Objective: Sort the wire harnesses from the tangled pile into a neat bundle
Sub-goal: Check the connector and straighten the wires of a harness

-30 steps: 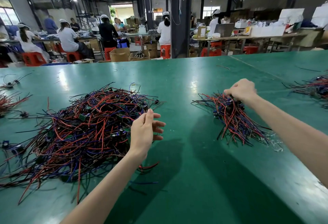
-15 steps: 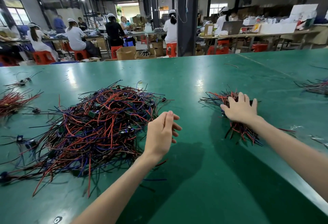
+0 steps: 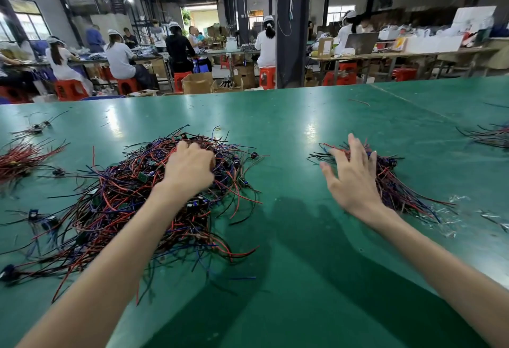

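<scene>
Green and glossy under ceiling lights, the long worktop (image 3: 303,116) stretches to a far edge, beyond which people in white caps sit on red plastic stools (image 3: 68,90) at other benches, with a dark square pillar (image 3: 292,31) standing between them. On the left half of the worktop, between its near and far edges, sprawls the tangled pile of red, blue and black wire harnesses (image 3: 115,201), its small dark connectors scattered through it and loose ends trailing toward the near edge. The left hand (image 3: 190,168) rests on top of this pile, its fingers (image 3: 187,146) curled down into the wires and blurred, so I cannot tell whether they grip any harness. On the right half lies the neat bundle of red, blue and black harnesses (image 3: 399,190), its wires running roughly one way, toward the near right. The right hand (image 3: 352,179) is at the left side of this bundle, palm down, fingers (image 3: 355,146) straight and spread wide, holding nothing; whether they touch the wires is unclear. Crumpled clear plastic film (image 3: 451,218) lies just beside the bundle's near end. A small red wire bunch (image 3: 19,157) sits at the left edge, and another dark wire heap (image 3: 493,135) at the right edge.
</scene>
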Demonstrator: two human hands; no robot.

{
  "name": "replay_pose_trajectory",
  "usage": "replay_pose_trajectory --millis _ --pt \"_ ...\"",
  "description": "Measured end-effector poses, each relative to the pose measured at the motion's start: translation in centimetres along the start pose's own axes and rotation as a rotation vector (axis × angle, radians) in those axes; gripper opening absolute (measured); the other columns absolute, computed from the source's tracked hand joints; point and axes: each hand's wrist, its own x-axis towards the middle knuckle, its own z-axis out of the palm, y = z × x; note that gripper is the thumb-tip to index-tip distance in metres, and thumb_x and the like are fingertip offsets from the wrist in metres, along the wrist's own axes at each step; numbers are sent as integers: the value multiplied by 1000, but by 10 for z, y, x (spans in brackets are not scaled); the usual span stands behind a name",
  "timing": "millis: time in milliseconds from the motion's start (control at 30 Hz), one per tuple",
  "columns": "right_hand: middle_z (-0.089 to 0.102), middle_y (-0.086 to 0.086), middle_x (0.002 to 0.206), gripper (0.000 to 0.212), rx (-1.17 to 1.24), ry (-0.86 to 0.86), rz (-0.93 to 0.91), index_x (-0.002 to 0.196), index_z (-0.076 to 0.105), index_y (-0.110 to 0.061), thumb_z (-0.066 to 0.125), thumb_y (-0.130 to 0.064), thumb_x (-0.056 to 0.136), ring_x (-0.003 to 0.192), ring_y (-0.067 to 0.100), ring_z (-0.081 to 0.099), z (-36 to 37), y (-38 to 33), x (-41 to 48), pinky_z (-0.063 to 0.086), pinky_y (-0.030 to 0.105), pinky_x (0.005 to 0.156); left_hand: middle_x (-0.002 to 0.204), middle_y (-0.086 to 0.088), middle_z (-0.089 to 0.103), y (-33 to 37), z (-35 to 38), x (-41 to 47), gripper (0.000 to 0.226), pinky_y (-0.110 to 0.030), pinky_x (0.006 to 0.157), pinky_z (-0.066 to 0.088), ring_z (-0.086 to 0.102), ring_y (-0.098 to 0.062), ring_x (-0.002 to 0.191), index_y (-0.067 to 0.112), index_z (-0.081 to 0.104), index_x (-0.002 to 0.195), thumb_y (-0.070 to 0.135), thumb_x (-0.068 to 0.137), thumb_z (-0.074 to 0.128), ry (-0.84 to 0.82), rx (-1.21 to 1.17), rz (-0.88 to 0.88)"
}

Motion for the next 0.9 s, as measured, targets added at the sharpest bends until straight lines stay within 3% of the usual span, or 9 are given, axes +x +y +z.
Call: replay_pose_trajectory --millis 67,167,367,433,533,667,800,900 --pt "12 16 157 41 30 4 -53 132 51 -13 45 -34 97 146 25 6 1 -5 -7 -8 44 116 115 -6 58 -18 2 4 22 -38 94 42 42 -27 115 21 66 106 13 86 59 -55 84 6" --pt "18 14 155 37 89 -24 -88 127 55 -13 47 -32 97 145 23 10 4 -11 -16 -7 41 117 104 -1 65 -27 8 3 8 -36 87 47 50 -23 108 22 70 93 24 85 68 25 60 34" --pt "24 11 153 30 168 -91 -152 121 59 -15 48 -29 97 143 22 18 8 -16 -31 -6 37 118 91 -1 68 -39 6 9 5 -35 76 49 58 -21 86 19 66 85 23 87 65 156 -224 -12" --pt "25 11 153 28 179 -112 -170 120 59 -15 48 -28 97 143 23 20 11 -18 -34 -4 37 118 94 0 67 -42 3 12 6 -35 80 49 59 -21 88 21 64 89 24 86 67 59 -191 31" --pt "27 11 152 28 192 -129 -187 120 58 -16 50 -27 96 143 23 20 13 -20 -38 -4 37 118 105 4 65 -37 6 11 25 -35 90 44 58 -18 100 24 60 104 29 83 71 -81 3 118" --pt "27 9 152 27 206 -141 -210 119 58 -16 50 -27 96 143 21 19 14 -21 -41 -6 33 117 112 1 58 -33 16 10 27 -38 97 37 50 -21 113 24 62 105 34 82 71 34 164 159" --pt "29 9 152 26 233 -129 -217 118 59 -16 50 -26 97 142 20 20 13 -21 -41 -6 31 116 109 -2 57 -33 19 8 18 -40 96 36 47 -24 112 18 61 98 30 86 66 121 17 154" --pt "31 9 150 25 238 -122 -226 117 59 -16 50 -25 96 142 21 22 13 -21 -42 -5 31 117 95 -4 64 -37 17 7 9 -43 92 41 54 -26 99 13 61 90 21 88 64 186 -214 135"
